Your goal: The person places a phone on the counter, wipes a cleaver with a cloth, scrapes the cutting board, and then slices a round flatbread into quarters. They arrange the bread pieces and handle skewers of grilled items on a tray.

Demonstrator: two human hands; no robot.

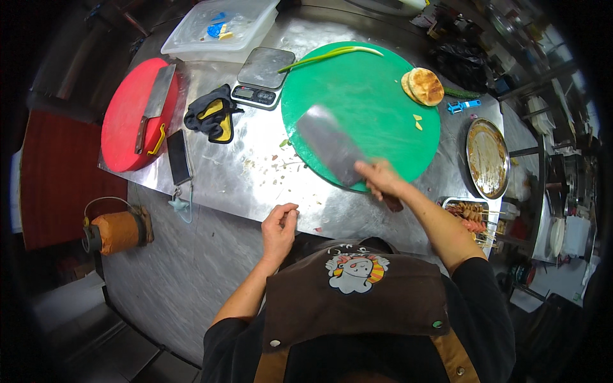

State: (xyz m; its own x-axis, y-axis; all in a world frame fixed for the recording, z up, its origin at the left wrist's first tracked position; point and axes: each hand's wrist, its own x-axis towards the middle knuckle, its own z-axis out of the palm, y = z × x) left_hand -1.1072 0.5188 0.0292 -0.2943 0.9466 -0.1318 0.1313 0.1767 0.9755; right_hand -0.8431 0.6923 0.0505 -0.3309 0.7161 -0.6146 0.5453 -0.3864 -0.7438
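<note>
My right hand (380, 179) is closed around the handle of a cleaver (330, 143), whose broad blade, blurred by motion, lies over the lower left of a round green cutting board (373, 134). My left hand (280, 232) hangs at the front edge of the steel table, fingers loosely curled, with nothing seen in it. A green onion (330, 55) lies along the board's far edge. Two round browned flatbreads (426, 86) overlap at the board's right rim, and small pale yellow pieces (418, 121) lie below them.
Left of the board are a digital scale (261, 76), a black and yellow cloth item (210, 114), a phone (179, 158) and a red round board (127, 115) bearing another cleaver (159, 95). At right are a blue peeler (463, 106), a smeared metal tray (487, 158) and skewers (471, 213).
</note>
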